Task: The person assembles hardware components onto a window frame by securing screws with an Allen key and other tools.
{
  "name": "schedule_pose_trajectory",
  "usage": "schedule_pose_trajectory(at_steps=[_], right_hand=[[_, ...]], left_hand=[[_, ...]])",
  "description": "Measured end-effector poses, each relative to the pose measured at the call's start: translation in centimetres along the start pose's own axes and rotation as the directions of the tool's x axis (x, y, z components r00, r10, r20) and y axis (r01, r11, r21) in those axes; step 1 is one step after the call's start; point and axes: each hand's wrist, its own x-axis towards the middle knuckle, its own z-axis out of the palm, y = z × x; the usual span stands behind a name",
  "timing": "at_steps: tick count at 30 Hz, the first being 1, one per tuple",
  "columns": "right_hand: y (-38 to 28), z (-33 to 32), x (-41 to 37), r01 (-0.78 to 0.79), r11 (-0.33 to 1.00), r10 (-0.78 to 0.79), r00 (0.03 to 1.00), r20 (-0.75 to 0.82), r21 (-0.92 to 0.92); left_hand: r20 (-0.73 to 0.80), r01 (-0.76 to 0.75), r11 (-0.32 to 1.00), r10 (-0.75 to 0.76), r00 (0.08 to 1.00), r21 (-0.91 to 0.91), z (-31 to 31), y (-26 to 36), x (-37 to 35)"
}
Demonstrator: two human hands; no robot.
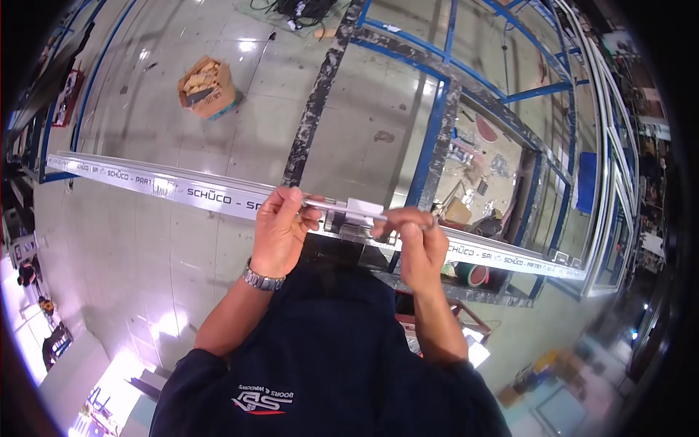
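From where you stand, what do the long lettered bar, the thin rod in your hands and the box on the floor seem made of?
Long bar: likely aluminium, silvery with bright glare; the lettering looks printed on a protective film. Thin rod, pinched by the left hand and right hand: bare metal, grey sheen. Box: brown cardboard, matte, flaps open.

The aluminium profile (pixel 182 191) carries a repeated printed line along its length. On the left run it reads "SCHÜCO - SAI - SCHÜCO - PART". On the right run it reads "SAI - SCHÜCO". The near dark shirt (pixel 328 349) bears a logo (pixel 262 400), seen inverted, with the words "DOORS & WINDOWS".
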Motion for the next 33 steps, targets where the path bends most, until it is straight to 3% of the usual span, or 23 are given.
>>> schedule_pose_trajectory(at_steps=[1,3,6,9,14,16,19,23,33], right_hand=[[0.0,0.0,1.4,0.016,1.0,-0.016,0.997,0.076,-0.002],[0.4,-0.2,3.9,0.075,0.997,-0.067,0.979,0.191,-0.034],[0.7,-0.6,6.9,-0.038,0.997,0.052,0.97,0.237,-0.065],[2.0,-1.1,10.0,-0.243,0.969,0.234,0.963,0.137,0.05],[6.1,-3.0,14.7,-0.558,0.829,0.546,0.825,0.147,0.05],[8.2,-3.2,16.3,-0.614,0.788,0.612,0.769,0.182,-0.054],[12.3,-3.3,17.6,-0.665,0.734,0.673,0.686,0.276,-0.136],[16.5,-2.5,18.0,-0.686,0.689,0.715,0.593,0.372,-0.231],[18.8,-0.9,18.4,-0.725,0.641,0.738,0.49,0.464,-0.254]], left_hand=[[0.006,-0.051,0.998,0.051,0.999,0.032,-0.3,0.3,0.4],[0.0,-0.004,0.998,0.004,1.0,0.058,-0.5,1.3,1.2],[0.028,0.02,0.999,-0.021,0.999,0.026,-0.9,2.2,2.7],[0.034,0.025,0.966,-0.036,0.999,0.259,-0.1,3.3,3.8],[0.178,0.068,0.675,-0.289,0.941,0.735,-0.5,4.3,7.7],[0.217,-0.014,0.512,-0.338,0.916,0.859,-0.8,3.5,9.8],[0.323,-0.158,0.382,-0.417,0.849,0.91,-2.6,1.6,13.0],[0.237,-0.132,0.238,-0.492,0.838,0.962,-3.6,0.4,14.6],[0.116,-0.06,0.125,-0.507,0.854,0.99,-4.4,-0.3,14.6]])
